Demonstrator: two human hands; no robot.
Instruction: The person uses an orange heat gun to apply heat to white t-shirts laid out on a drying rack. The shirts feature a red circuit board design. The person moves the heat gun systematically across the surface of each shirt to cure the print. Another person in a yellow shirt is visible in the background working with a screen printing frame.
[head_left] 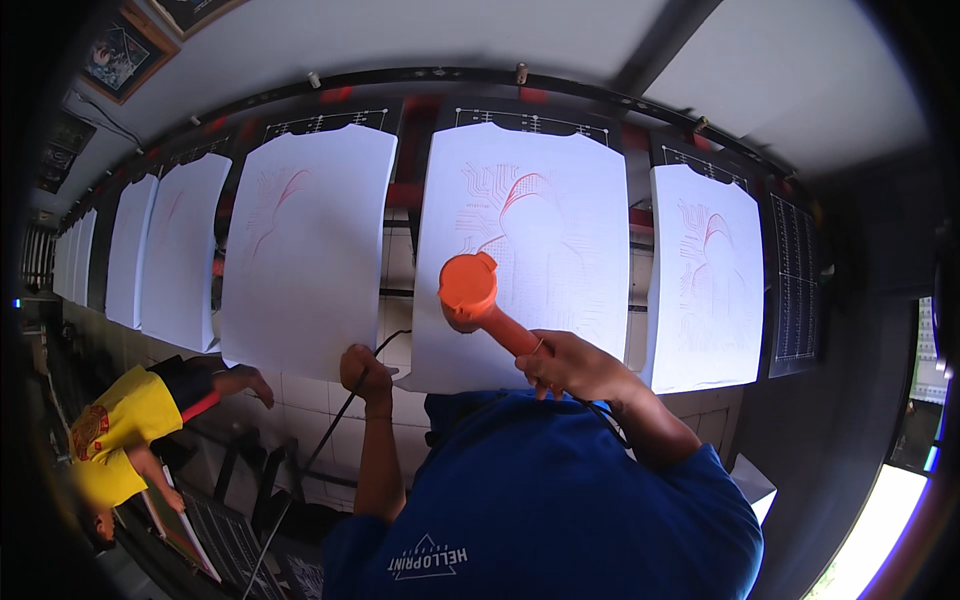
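Observation:
My right hand (572, 366) is wrapped round the handle of an orange hair dryer (468, 283). Its round head is over the left part of a white T-shirt (575, 260), which lies stretched on a dark board and bears a print of red and faint grey lines. At the lower right corner of the neighbouring white T-shirt (305, 270) is my left hand (368, 374), closed, with a black cord (340, 418) passing at its fingers. I cannot tell whether it also touches the cloth.
Another printed white T-shirt (707, 280) is on a board to the right, beside a dark board with white lines (795, 275). Several more shirts line up leftward along a black rail (440, 75). At lower left, a person in a yellow shirt (125, 430) bends over a frame.

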